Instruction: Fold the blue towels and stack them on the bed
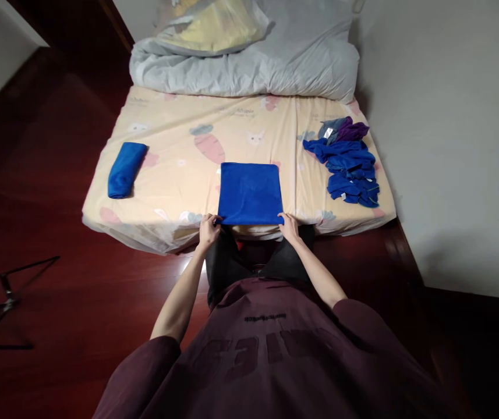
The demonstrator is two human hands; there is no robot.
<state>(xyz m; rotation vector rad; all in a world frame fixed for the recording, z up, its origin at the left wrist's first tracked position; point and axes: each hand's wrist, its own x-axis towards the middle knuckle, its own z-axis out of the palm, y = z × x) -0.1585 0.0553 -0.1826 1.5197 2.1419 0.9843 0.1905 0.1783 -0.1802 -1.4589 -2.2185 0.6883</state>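
Note:
A blue cloth (250,192) lies flat, folded into a rectangle, at the near edge of the mattress (179,151). My left hand (209,228) pinches its near left corner. My right hand (289,226) grips its near right corner. Both hands are closed on the cloth's near edge, at the mattress's front edge.
A rolled blue cloth (124,169) lies at the mattress's left. A heap of blue, purple and grey cloths (349,163) sits at its right. A grey duvet (249,64) and a pillow (214,26) lie at the far end. A wall stands to the right; a black metal stand (4,297) lies on the dark red floor at the left.

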